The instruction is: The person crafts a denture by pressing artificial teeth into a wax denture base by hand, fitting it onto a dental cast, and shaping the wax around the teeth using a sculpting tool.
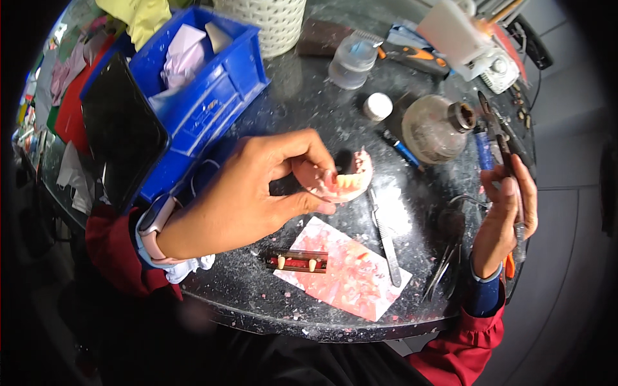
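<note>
My left hand (257,186) pinches a pink denture base with a row of cream teeth (351,182) between thumb and fingers, above the table. Off to the right, my right hand (505,219) is closed around a long dark metal tool (494,122); its narrow end points away from me, and its exact kind is hard to make out. Below the denture lies a white card smeared with pink (347,273). A metal scalpel handle (385,241) rests partly on that card. At its left edge sits a small dark red strip (296,262) with two loose teeth.
A blue bin (219,90) with crumpled paper stands at the far left, a black flat panel (119,128) before it. Toward the back right are a glass flask (428,132), a white-lidded jar (378,107), a clear container (353,61) and a blue pen (403,151). Tweezers (441,273) lie near the front edge.
</note>
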`<state>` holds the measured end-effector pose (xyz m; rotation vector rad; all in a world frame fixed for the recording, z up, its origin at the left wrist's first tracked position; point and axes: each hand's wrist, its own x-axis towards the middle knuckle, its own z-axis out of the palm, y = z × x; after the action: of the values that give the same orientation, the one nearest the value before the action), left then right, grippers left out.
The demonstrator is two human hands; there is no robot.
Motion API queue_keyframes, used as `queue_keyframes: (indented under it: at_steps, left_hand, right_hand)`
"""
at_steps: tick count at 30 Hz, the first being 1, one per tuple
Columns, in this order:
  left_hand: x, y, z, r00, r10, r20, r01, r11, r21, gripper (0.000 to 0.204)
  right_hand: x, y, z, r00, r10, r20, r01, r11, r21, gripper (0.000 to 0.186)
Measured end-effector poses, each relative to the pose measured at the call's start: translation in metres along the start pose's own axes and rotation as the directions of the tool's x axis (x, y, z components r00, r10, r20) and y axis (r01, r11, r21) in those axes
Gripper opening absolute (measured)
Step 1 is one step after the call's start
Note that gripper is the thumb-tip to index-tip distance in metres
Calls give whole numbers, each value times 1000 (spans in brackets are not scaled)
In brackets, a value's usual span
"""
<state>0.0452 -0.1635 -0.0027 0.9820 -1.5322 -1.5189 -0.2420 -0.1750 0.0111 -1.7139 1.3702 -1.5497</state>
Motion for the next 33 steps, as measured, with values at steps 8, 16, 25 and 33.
queue_keyframes:
  at_steps: [8, 16, 25, 33]
  left_hand:
    - [-3, -3, -3, 1000, -25, -15, 25, 999, 37, 27]
    - [-1, -8, -4, 998, 63, 15, -64, 995, 79, 28]
    - [0, -11, -5, 996, 86, 33, -88, 993, 80, 28]
    - [1, -11, -5, 996, 82, 27, -83, 994, 70, 28]
  right_hand:
    - [-1, 15, -2, 997, -83, 10, 83, 993, -78, 36]
    - [-2, 15, -5, 997, -75, -10, 74, 992, -100, 36]
    - [-2, 19, -7, 993, -117, -11, 115, 989, -91, 37]
    - [-1, 17, -4, 984, -177, -19, 174, 979, -104, 37]
